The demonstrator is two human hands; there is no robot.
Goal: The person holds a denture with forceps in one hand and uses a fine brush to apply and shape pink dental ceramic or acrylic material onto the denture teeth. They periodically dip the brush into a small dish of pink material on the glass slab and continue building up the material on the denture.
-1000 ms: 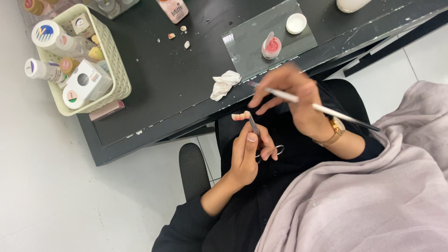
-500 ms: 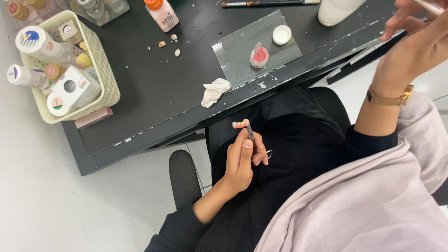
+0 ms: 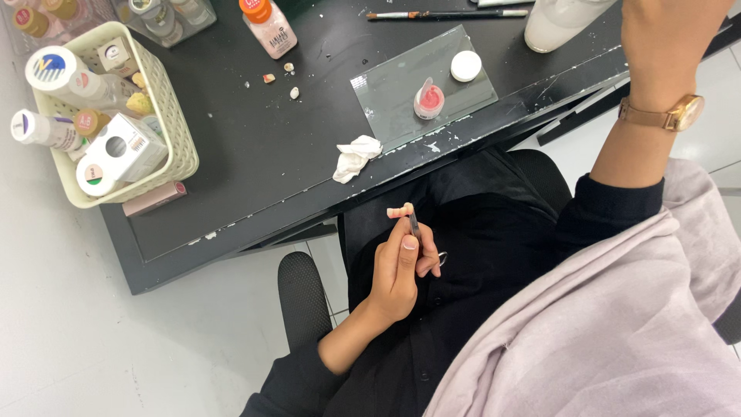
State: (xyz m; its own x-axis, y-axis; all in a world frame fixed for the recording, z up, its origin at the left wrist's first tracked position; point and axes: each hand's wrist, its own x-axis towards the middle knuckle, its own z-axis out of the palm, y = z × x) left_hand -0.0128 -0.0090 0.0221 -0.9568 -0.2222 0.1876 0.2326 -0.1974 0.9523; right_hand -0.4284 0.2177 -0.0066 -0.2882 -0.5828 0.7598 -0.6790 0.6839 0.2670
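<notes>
A small pink tooth piece (image 3: 400, 210) sat clamped in a slim metal tool (image 3: 414, 225) that the left hand (image 3: 401, 270) gripped over the lap, just off the black table (image 3: 255, 154) front edge. A loosened grip could have dropped it. The right hand (image 3: 668, 38) was raised at the far right corner; its grasp could not be told.

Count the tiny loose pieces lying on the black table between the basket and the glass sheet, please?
3. One brownish bit and a pale one lie just below the orange-capped bottle; a third pale bit sits slightly lower. White specks elsewhere look like paint chips.
</notes>
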